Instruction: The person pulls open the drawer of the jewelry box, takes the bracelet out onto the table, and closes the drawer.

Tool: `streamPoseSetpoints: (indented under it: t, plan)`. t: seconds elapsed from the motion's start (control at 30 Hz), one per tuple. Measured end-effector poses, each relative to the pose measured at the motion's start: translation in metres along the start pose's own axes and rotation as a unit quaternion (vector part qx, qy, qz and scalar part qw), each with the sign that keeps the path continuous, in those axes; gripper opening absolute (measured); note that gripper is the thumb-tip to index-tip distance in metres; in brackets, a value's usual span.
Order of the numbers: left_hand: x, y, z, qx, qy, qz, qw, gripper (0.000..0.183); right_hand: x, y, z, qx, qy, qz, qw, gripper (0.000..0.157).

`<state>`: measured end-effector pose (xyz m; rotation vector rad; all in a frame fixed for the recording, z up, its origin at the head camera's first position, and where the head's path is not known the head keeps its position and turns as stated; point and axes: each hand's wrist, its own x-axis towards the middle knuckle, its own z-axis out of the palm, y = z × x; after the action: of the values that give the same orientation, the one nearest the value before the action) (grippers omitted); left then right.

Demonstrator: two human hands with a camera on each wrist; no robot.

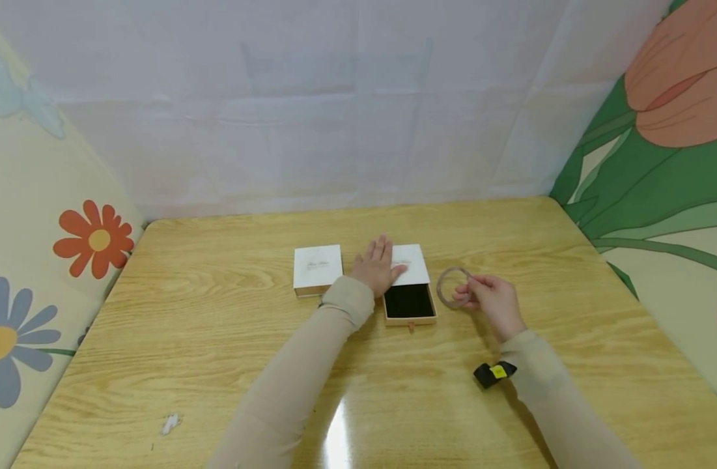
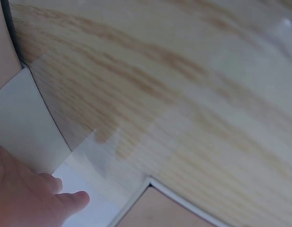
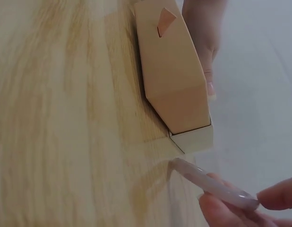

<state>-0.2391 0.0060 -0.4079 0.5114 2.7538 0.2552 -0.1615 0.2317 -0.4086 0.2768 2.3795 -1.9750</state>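
Observation:
My left hand [image 1: 374, 266] lies flat with straight fingers on the white sleeve [image 1: 415, 265] of the right-hand box. The box's drawer [image 1: 409, 321] is pulled partway out toward me, showing a black lining and a small tan pull tab [image 3: 166, 21]. To its right, my right hand [image 1: 497, 305] pinches a greyish-mauve bangle [image 3: 210, 183] between thumb and fingers. In the right wrist view the bangle is tilted, near the box's corner, with no box contact visible. Only part of the left hand shows in the left wrist view.
A second white box [image 1: 318, 267], closed, stands left of my left hand. A small white scrap [image 1: 170, 424] lies near the table's front left. The wooden table [image 1: 229, 352] meets a white cloth backdrop [image 1: 311, 130] behind. A black wrist device [image 1: 486, 376] sits at my right wrist.

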Motion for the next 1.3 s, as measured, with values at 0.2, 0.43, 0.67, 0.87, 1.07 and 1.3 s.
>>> streamPoseSetpoints:
  t: [0.2, 0.43, 0.67, 0.87, 1.07, 1.3]
  plan:
    - [-0.004, 0.001, -0.002, 0.001, 0.003, 0.004, 1.0000, 0.071, 0.001, -0.002, -0.002, -0.006, -0.004, 0.031, 1.000, 0.037]
    - [-0.013, 0.002, -0.007, 0.006, 0.008, 0.009, 0.9999, 0.070, 0.004, -0.004, -0.005, -0.018, -0.006, 0.045, 0.999, 0.037]
    - [-0.014, 0.002, -0.007, 0.005, 0.010, 0.011, 0.9999, 0.070, 0.008, 0.000, -0.009, -0.045, -0.022, 0.054, 0.997, 0.036]
    - [-0.012, 0.002, -0.005, 0.002, 0.013, 0.011, 0.9998, 0.070, 0.011, 0.003, -0.014, -0.045, -0.034, 0.066, 0.996, 0.037]
    - [-0.009, 0.002, -0.003, 0.007, 0.014, 0.010, 0.9998, 0.070, 0.015, 0.004, -0.017, -0.054, -0.053, 0.088, 0.993, 0.038]
    - [-0.009, 0.002, -0.004, 0.010, 0.014, 0.012, 0.9998, 0.070, 0.020, 0.007, -0.019, -0.064, -0.073, 0.111, 0.989, 0.036]
